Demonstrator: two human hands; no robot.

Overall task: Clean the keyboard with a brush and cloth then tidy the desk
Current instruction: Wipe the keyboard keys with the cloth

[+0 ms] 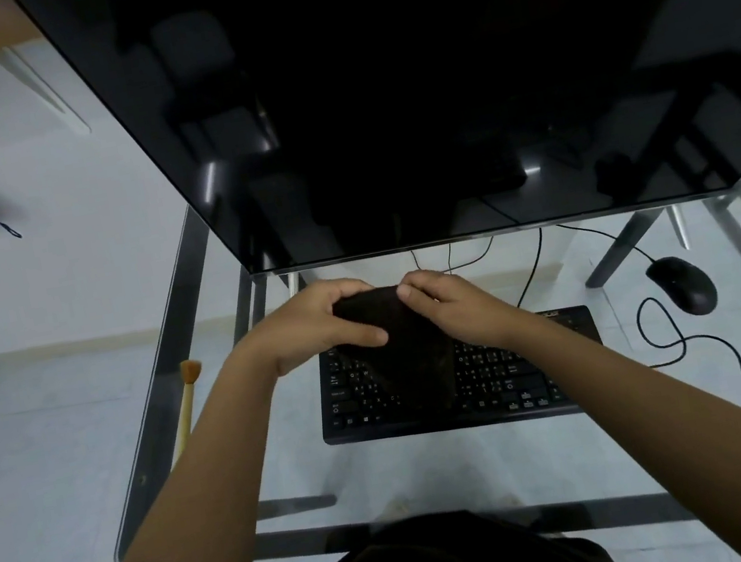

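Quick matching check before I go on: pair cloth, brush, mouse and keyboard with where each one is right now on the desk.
Things:
1. cloth
2. brush
3. mouse
4. keyboard

Places:
A. far right, cable trailing toward the person
B. held up in both hands
C. left edge of the glass desk
D. centre, below the monitor

Pairs: 1-B, 2-C, 3-A, 4-D
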